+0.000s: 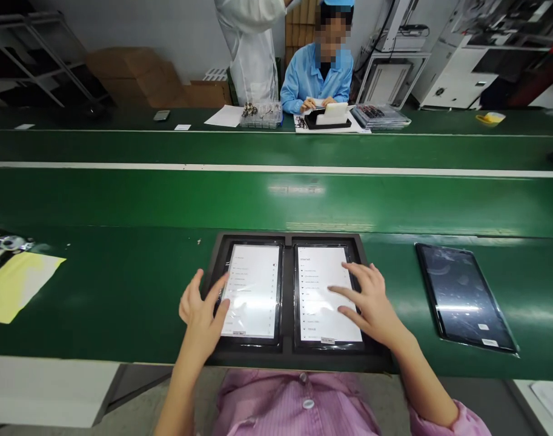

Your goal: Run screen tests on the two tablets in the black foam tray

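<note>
Two tablets lie side by side in a black tray (287, 339) at the front edge of the green bench. Both screens are lit white with lists of lines; the right one is headed "Internet". My left hand (204, 315) is at the left edge of the left tablet (253, 290), its fingers apart and thumb over the screen's edge. Over the right tablet (319, 297) my right hand (369, 300) spreads its fingers, the tips at or just above the glass; whether they touch I cannot tell. Neither hand grips anything.
A dark tablet (464, 297) in clear film lies to the right. At left are yellow paper (22, 284) and a metal tool (13, 244). Across the green belt (167, 197), a person in blue (319, 72) sits working beside plastic trays (380, 116); another in white (253, 60) stands.
</note>
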`<action>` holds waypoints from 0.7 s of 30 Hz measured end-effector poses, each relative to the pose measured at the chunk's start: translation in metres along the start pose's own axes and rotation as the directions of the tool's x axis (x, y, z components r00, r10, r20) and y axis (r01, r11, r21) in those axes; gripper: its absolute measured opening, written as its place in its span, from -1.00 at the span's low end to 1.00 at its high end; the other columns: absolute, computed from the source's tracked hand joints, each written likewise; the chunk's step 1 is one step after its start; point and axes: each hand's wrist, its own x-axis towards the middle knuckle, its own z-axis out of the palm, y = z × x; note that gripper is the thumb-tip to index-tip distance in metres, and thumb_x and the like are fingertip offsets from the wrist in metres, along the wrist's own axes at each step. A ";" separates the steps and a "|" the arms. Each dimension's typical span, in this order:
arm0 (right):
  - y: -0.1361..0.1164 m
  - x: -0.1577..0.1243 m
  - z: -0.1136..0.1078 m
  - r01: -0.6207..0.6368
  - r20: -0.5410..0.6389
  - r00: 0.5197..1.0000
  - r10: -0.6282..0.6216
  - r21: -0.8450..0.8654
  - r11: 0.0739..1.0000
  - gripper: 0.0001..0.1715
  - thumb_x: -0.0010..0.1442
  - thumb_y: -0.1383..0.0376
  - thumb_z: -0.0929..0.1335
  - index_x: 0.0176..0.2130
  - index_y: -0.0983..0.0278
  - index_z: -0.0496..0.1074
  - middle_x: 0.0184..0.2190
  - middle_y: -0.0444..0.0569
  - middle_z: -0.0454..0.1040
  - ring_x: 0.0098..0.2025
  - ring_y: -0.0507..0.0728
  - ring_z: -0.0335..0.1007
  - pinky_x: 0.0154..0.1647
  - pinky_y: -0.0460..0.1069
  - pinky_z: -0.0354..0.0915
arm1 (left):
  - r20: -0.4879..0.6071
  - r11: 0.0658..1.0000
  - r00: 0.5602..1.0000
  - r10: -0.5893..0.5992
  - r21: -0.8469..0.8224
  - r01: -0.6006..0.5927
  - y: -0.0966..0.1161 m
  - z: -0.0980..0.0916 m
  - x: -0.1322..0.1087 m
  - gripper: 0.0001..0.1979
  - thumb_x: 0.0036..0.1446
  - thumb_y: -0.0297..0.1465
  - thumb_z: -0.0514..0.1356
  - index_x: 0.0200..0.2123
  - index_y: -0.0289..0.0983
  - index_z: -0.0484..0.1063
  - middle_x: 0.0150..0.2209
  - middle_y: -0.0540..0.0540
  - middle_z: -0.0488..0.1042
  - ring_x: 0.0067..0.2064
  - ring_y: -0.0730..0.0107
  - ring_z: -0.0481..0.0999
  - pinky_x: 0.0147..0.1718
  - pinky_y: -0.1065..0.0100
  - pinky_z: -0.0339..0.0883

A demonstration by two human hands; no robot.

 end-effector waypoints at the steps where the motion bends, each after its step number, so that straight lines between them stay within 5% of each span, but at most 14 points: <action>1: 0.006 0.002 -0.001 -0.013 -0.075 0.997 0.016 0.040 0.999 -0.60 0.47 0.09 0.23 0.03 0.10 0.59 0.27 0.14 0.25 0.24 0.43 0.20 0.31 0.46 0.02 | -0.020 0.998 0.998 -0.051 -0.026 0.051 -0.001 -0.001 0.009 -0.44 0.39 -0.02 -0.07 0.28 -0.09 0.41 0.44 -0.29 0.02 0.41 -0.28 0.05 0.30 -0.43 -0.03; 4: 0.011 0.011 0.008 0.004 -0.166 0.986 0.016 0.116 0.993 -0.50 0.48 0.16 0.12 -0.05 0.17 0.59 0.06 0.12 0.39 0.08 0.32 0.30 0.21 0.32 0.18 | 0.001 0.970 0.982 -0.189 -0.155 0.187 -0.003 0.005 0.034 -0.32 0.39 -0.02 -0.07 0.44 -0.22 0.10 0.42 -0.38 0.08 0.42 -0.18 0.13 0.35 -0.27 0.07; 9: -0.001 0.018 0.025 0.117 0.047 0.992 -0.120 0.065 0.991 -0.46 0.52 0.04 0.11 0.08 0.08 0.57 0.15 0.12 0.32 0.16 0.35 0.20 0.25 0.37 0.05 | 0.080 0.963 0.974 -0.214 -0.151 0.224 -0.011 0.015 0.042 -0.23 0.36 -0.12 -0.03 0.48 -0.34 -0.18 0.37 -0.45 0.20 0.34 -0.24 0.29 0.25 -0.24 0.27; 16: -0.003 0.013 0.024 0.184 0.176 0.966 -0.187 0.036 0.982 -0.55 0.45 -0.08 0.25 0.08 -0.03 0.59 0.21 0.06 0.29 0.17 0.37 0.17 0.29 0.40 -0.03 | 0.118 0.994 0.991 -0.068 -0.079 0.078 -0.024 0.014 0.033 -0.15 0.21 -0.33 0.10 0.48 -0.37 -0.22 0.43 -0.46 0.08 0.42 -0.15 0.17 0.31 -0.14 0.26; 21: 0.001 0.007 0.023 0.135 -0.025 0.991 -0.133 0.069 0.988 -0.47 0.49 0.01 0.13 0.08 0.09 0.56 0.16 0.11 0.32 0.15 0.36 0.22 0.28 0.40 -0.01 | 0.146 0.997 0.988 0.059 -0.057 -0.051 -0.028 0.014 0.033 -0.14 0.16 -0.35 0.14 0.44 -0.43 -0.14 0.42 -0.49 0.07 0.45 -0.18 0.09 0.37 -0.17 0.14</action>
